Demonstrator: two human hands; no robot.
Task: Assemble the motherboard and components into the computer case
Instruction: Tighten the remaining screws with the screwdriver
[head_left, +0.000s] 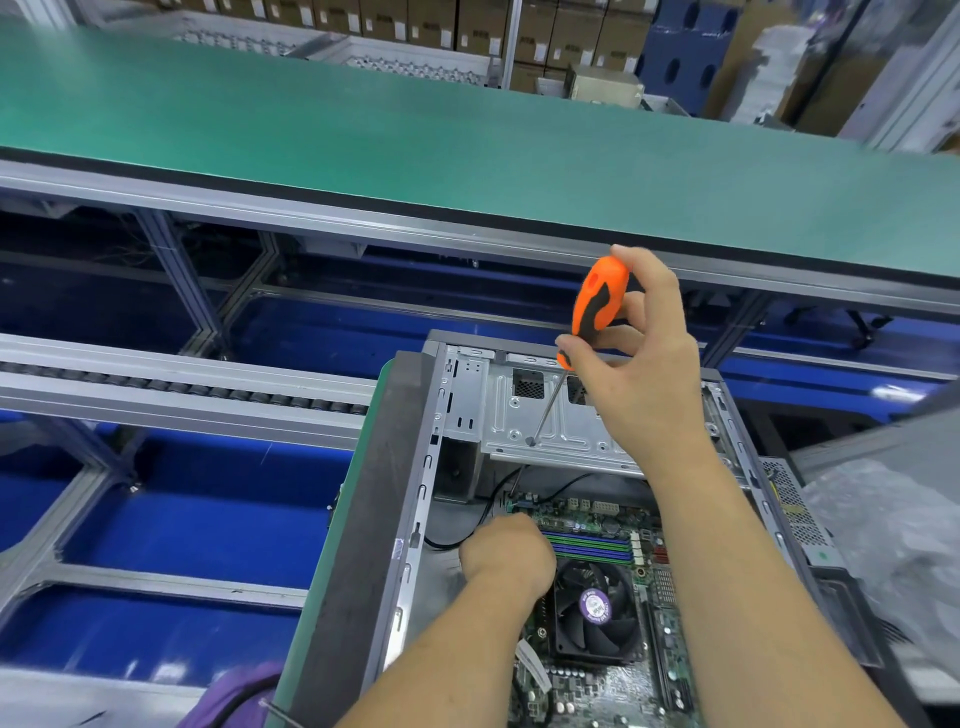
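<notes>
An open grey computer case (415, 467) lies on its side in front of me. Inside it sits the green motherboard (597, 686) with a black CPU fan (595, 610) and blue-green memory slots (592, 545). My right hand (644, 353) holds an orange-and-black screwdriver (597, 306) upright above the case. Its tip touches the silver drive bay plate (530, 415). My left hand (506, 553) rests fingers-down at the motherboard's top left corner; what its fingers hold is hidden.
A long green conveyor belt (467, 130) runs across the back, above aluminium frames and a roller rail (182, 387). Blue flooring shows on the left. Crinkled plastic wrap (893, 519) lies at right. A purple cloth (234, 691) sits at bottom left. Cardboard boxes are stacked far behind.
</notes>
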